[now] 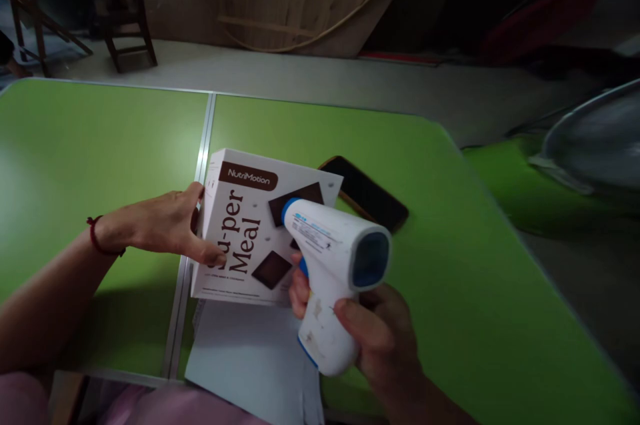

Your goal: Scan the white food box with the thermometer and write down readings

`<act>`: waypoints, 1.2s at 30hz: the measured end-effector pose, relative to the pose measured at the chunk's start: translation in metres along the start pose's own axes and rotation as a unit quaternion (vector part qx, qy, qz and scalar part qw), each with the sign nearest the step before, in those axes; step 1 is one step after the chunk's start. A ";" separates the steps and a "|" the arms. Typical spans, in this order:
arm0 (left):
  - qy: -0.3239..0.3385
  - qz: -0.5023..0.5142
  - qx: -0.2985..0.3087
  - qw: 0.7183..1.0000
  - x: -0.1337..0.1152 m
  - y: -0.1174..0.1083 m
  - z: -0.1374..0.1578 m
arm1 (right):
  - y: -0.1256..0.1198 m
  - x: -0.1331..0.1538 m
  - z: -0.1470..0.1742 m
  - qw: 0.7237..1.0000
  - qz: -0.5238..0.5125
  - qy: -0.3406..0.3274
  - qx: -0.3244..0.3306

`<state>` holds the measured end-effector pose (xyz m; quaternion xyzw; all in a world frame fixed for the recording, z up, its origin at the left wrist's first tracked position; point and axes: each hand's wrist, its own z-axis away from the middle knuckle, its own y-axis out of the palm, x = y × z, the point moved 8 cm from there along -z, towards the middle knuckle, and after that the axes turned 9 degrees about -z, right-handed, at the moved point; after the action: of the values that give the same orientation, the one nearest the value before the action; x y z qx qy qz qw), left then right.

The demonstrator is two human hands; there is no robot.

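Right fingers [299, 293] wrap closely around thermometer gun [327, 245], in front of white box [260, 211]. Left fingers [209, 253], widely parted, grip box's left side.

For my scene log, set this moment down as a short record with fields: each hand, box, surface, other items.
Left hand: holding the left side of the white box, thumb on its front
Right hand: gripping a white-and-blue gun-shaped device
Box label: "NutriMotion"
Surface: green table
Phone: dark screen, right of the box
Papers: on the person's side of the box
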<state>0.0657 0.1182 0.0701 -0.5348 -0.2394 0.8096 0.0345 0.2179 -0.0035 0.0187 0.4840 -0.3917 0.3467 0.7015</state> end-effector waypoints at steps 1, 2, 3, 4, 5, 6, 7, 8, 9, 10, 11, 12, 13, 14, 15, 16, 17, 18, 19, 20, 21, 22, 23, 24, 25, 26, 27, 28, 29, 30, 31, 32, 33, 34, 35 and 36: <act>-0.002 -0.002 0.000 1.000 0.000 0.000 0.000 | -0.002 -0.001 0.000 1.000 -0.007 0.000 -0.005; -0.007 -0.005 -0.002 1.000 0.001 0.000 0.001 | -0.003 -0.001 0.000 1.000 -0.010 0.001 -0.005; -0.013 -0.007 -0.004 1.000 0.002 -0.001 0.001 | -0.003 -0.002 0.000 1.000 -0.010 0.003 -0.001; -0.019 -0.009 -0.005 1.000 0.003 -0.001 0.002 | -0.003 -0.003 0.000 1.000 -0.007 0.004 0.003; -0.025 -0.011 -0.005 1.000 0.004 -0.001 0.002 | -0.004 -0.004 0.000 1.000 -0.004 0.005 0.008; -0.028 -0.010 -0.005 1.000 0.004 -0.001 0.002 | -0.003 -0.004 0.000 1.000 -0.002 0.004 0.015; -0.027 -0.005 -0.004 1.000 0.004 -0.001 0.003 | -0.003 -0.004 0.000 1.000 -0.001 0.004 0.020; -0.024 0.000 -0.001 1.000 0.004 0.000 0.003 | -0.002 -0.005 0.000 1.000 0.000 0.004 0.027; -0.019 0.004 0.001 1.000 0.003 0.000 0.003 | -0.002 -0.005 0.000 0.999 0.001 0.007 0.034; -0.015 0.007 0.001 1.000 0.002 0.000 0.002 | -0.001 -0.005 0.000 0.999 0.003 0.010 0.039; -0.011 0.011 0.001 1.000 0.001 0.001 0.002 | -0.001 -0.005 0.001 0.999 0.006 0.013 0.042; -0.006 0.014 0.004 1.000 0.000 0.001 0.001 | -0.002 -0.004 0.001 0.999 0.007 0.013 0.043; 0.002 0.018 0.011 1.000 -0.002 0.002 0.001 | -0.003 -0.001 0.001 0.999 0.006 0.007 0.043; 0.015 0.023 0.021 0.999 -0.005 0.003 0.000 | -0.004 0.003 0.000 0.999 0.002 -0.007 0.043; 0.030 0.025 0.028 0.999 -0.008 0.003 0.000 | -0.008 0.008 -0.002 0.999 -0.005 -0.028 0.036; 0.043 0.023 0.033 0.998 -0.010 0.003 0.000 | -0.014 0.015 -0.005 0.998 -0.011 -0.056 0.015; 0.054 0.017 0.035 0.998 -0.012 0.002 -0.001 | -0.022 0.021 -0.008 0.996 -0.013 -0.086 -0.017; 0.060 0.009 0.038 0.997 -0.013 0.002 -0.001 | -0.033 0.027 -0.012 0.992 -0.006 -0.114 -0.062; 0.062 0.003 0.043 0.997 -0.012 0.001 -0.001 | -0.045 0.030 -0.016 0.984 0.012 -0.136 -0.116; 0.062 -0.001 0.051 0.997 -0.011 0.001 -0.001 | -0.054 0.031 -0.021 0.978 0.046 -0.140 -0.149; 0.059 -0.003 0.060 0.996 -0.010 0.002 -0.001 | -0.058 0.030 -0.029 0.975 0.083 -0.135 -0.157; 0.057 -0.004 0.068 0.996 -0.008 0.002 0.000 | -0.058 0.026 -0.037 0.975 0.119 -0.125 -0.143; 0.052 -0.004 0.073 0.996 -0.006 0.002 0.000 | -0.059 0.025 -0.045 0.970 0.159 -0.128 -0.134; 0.049 -0.004 0.075 0.996 -0.005 0.001 0.000 | -0.060 0.023 -0.051 0.960 0.208 -0.129 -0.137; 0.046 -0.005 0.076 0.996 -0.004 0.001 0.000 | -0.062 0.023 -0.056 0.946 0.254 -0.134 -0.149; 0.043 -0.005 0.077 0.996 -0.004 0.001 0.000 | -0.063 0.022 -0.061 0.931 0.300 -0.134 -0.160; 0.040 -0.005 0.079 0.996 -0.004 0.001 0.000 | -0.064 0.022 -0.064 0.914 0.344 -0.131 -0.169; 0.036 -0.004 0.080 0.996 -0.005 0.000 0.001 | -0.065 0.021 -0.067 0.898 0.384 -0.127 -0.173; 0.032 -0.005 0.076 0.997 -0.006 -0.001 0.002 | -0.065 0.018 -0.070 0.883 0.420 -0.119 -0.172; 0.029 -0.008 0.066 0.997 -0.007 -0.004 0.003 | -0.064 0.015 -0.072 0.868 0.453 -0.112 -0.171; 0.026 -0.013 0.050 0.998 -0.007 -0.008 0.005 | -0.065 0.010 -0.074 0.854 0.481 -0.104 -0.168; 0.024 -0.019 0.027 0.999 -0.006 -0.013 0.007 | -0.065 0.004 -0.076 0.840 0.506 -0.099 -0.169; 0.022 -0.024 -0.001 0.999 -0.002 -0.020 0.010 | -0.066 -0.003 -0.077 0.825 0.529 -0.097 -0.171; 0.022 -0.031 -0.034 0.999 0.004 -0.029 0.014 | -0.067 -0.010 -0.079 0.810 0.550 -0.101 -0.175; 0.022 -0.040 -0.072 0.996 0.011 -0.039 0.018 | -0.067 -0.017 -0.079 0.795 0.570 -0.111 -0.176; 0.023 -0.053 -0.113 0.992 0.020 -0.049 0.023 | -0.066 -0.022 -0.079 0.778 0.589 -0.128 -0.176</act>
<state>0.0274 0.1599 0.0813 -0.5403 -0.3564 0.7619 0.0221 0.2822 0.0502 -0.0461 0.0670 -0.7407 0.5524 0.3765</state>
